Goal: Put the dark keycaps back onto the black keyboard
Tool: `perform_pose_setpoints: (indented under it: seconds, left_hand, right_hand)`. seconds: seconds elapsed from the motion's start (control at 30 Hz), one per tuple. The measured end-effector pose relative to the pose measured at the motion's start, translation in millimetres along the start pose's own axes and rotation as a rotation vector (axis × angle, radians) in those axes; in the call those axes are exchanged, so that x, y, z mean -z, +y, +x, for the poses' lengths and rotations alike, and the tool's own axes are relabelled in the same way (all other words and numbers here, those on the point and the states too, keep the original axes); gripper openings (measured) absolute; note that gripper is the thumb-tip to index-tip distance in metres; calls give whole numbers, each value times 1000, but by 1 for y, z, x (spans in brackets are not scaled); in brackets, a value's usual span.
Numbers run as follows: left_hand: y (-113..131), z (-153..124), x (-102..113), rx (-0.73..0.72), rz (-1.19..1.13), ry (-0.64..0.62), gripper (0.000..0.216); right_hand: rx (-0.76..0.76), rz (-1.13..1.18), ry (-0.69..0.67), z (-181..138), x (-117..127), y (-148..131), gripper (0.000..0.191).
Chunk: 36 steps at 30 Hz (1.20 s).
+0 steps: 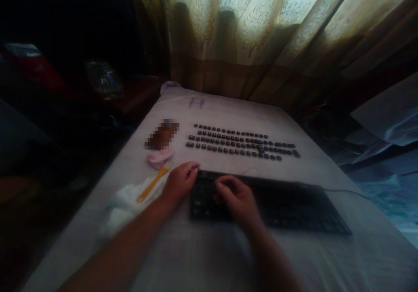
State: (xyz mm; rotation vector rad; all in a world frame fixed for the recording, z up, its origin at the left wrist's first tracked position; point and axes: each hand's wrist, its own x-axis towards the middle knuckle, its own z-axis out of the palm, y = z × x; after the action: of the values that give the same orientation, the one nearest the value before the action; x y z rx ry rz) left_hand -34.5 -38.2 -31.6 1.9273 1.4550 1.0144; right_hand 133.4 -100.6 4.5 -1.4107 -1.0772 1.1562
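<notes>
A black computer keyboard (294, 205) lies near the front of the cloth-covered table, its cable running off to the right. My left hand (180, 179) is at the keyboard's upper left corner, fingers curled against the edge. Over the left part of the keys hovers or rests my right hand (237, 198), thumb and fingers drawn together in a pinch; anything between them is too dark and small to make out. Behind the keyboard, loose black keycaps (231, 144) are laid out in several rows.
Left of my left hand lie a yellow-handled brush (153, 186), a crumpled white cloth (126, 198) and a pink cloth (159, 157). A blurred-out brown object (162, 134) sits behind them. Patterned curtains (228, 35) hang beyond the table (156, 257).
</notes>
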Motion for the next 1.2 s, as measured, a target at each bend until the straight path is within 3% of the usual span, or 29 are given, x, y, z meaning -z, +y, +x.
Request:
perform_pose_setpoints:
  seconds: [0.33,0.57,0.97,1.2]
  left_hand:
    - [3,-2,1,9,3,-23,28]
    - [3,-2,1,4,15,-32,28]
    - [4,-2,1,-13,30,-26,27]
    - [1,-2,0,-33,32,-18,27]
  right_hand:
    - [-1,-198,-36,-14,-1,6,20]
    - [240,-430,-21,-21,-1,7,16]
    - [389,-604,93,-22,-13,16,17]
    - [563,-740,17,-17,-6,17,25]
